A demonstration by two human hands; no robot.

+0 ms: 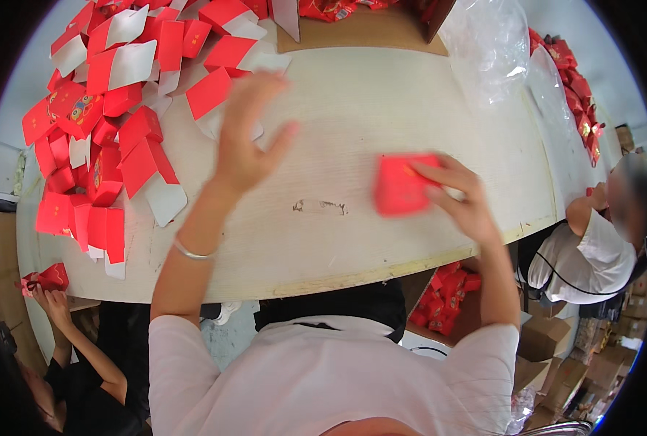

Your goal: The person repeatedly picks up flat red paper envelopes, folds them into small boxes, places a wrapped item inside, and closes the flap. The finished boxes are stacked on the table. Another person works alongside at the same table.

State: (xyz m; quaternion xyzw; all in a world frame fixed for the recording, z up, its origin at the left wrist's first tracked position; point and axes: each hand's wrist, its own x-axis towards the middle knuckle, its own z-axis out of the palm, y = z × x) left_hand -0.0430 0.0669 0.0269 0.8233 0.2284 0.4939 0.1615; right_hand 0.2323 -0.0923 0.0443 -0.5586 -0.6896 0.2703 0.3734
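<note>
Red box (402, 185) blurred in right hand (458, 196), left hand (245, 138) blurred, empty, over table (352, 123)

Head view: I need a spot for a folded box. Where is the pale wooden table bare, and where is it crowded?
Bare: the pale wooden table between left hand and right hand, which holds a red folded box. Crowded: the heap of flat red-and-white cartons at far left.

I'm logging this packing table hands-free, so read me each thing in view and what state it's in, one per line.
Red box: folded up, held in the right hand, blurred.
Left hand: open, fingers spread, holding nothing, above the table.
Flat red cartons: unfolded, heaped loosely at the table's left.
Clear plastic bag: crumpled, at the far right.
Cardboard box: open, red packs inside.
</note>
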